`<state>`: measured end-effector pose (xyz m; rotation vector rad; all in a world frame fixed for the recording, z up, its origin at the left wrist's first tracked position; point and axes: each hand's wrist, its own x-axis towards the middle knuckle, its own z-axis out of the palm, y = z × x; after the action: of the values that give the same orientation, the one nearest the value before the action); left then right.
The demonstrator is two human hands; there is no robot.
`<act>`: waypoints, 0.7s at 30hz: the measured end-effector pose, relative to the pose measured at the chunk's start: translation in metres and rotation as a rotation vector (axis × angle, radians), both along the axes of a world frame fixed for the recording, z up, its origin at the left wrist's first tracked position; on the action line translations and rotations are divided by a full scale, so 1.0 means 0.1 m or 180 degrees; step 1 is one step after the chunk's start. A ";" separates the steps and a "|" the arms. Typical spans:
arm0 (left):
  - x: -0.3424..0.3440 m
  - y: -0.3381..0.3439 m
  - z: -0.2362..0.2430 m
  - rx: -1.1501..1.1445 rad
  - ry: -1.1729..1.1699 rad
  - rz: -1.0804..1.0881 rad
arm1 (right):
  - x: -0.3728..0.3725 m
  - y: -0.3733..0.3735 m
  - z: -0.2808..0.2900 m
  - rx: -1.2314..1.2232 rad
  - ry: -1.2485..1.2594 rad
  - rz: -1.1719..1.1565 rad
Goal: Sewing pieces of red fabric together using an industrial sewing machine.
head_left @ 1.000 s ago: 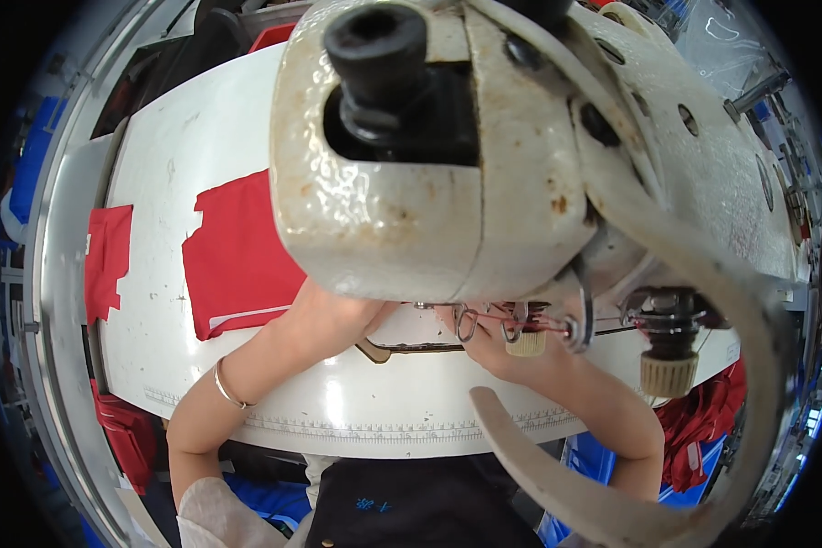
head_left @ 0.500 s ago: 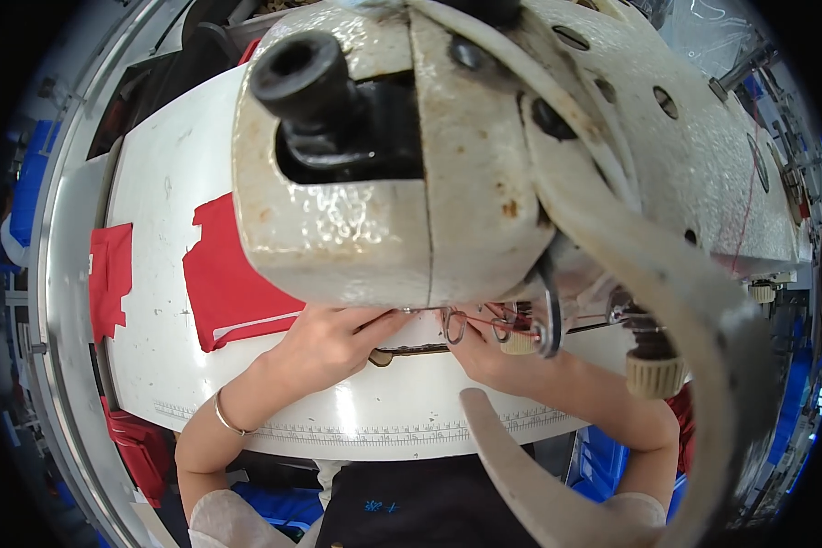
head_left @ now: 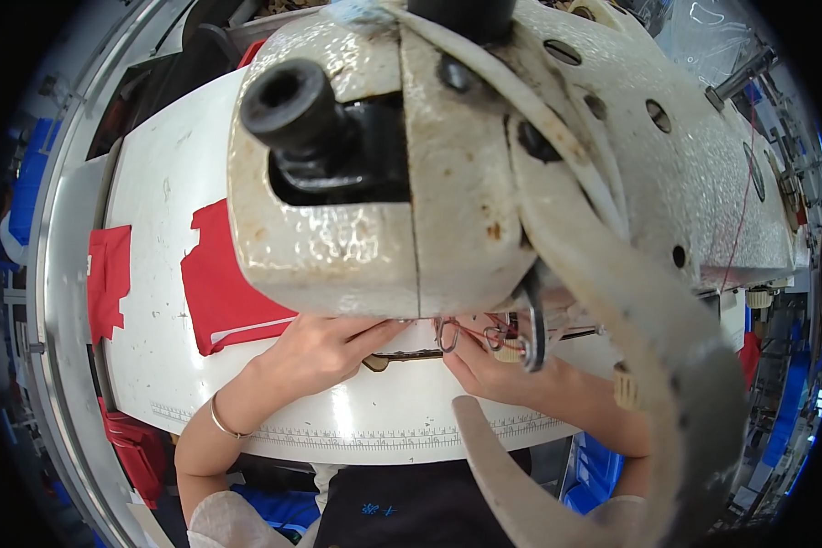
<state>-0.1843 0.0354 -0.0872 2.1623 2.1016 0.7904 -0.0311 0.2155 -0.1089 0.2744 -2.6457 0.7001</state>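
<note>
A white sewing machine head fills the upper middle and hides the needle area. Just below its front edge, my left hand has its thumb and fingers drawn together, their tips at the machine's underside. Red cloth with a white strip along its lower edge runs beside that hand and under the machine. My right hand is closed on the other side, fingers partly behind the wire thread guides with red thread. What either hand pinches is too hidden to make out.
The white table has a ruler scale along its near edge. A smaller red cloth piece lies at its left edge, and more red cloth hangs below. A pale curved lever crosses in front of my right forearm. Blue bins stand beneath.
The view has shifted slightly, so the machine head sits a little lower and further left. Both hands keep nearly the same place and closed pose. The lever now covers more of my right forearm.
</note>
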 end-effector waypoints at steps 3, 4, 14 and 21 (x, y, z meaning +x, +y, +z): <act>-0.02 -0.04 -0.02 0.0034 0.0117 0.0048 | -0.03 0.01 -0.14 0.0749 -0.0015 0.0186; -0.03 -0.06 -0.03 -0.0051 0.0042 0.0091 | -0.05 0.01 -0.23 0.0909 0.0053 0.0233; -0.06 0.04 -0.08 -0.0050 -0.0093 0.0216 | -0.06 0.10 -0.04 0.2312 0.0506 -0.0087; -0.14 0.01 -0.15 0.0047 0.0030 0.0201 | -0.12 0.11 -0.12 0.2618 0.0710 -0.0140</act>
<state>-0.1978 0.0363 -0.1019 2.1207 2.1854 0.8048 -0.0430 0.2261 -0.1207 0.4734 -2.5645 -0.4471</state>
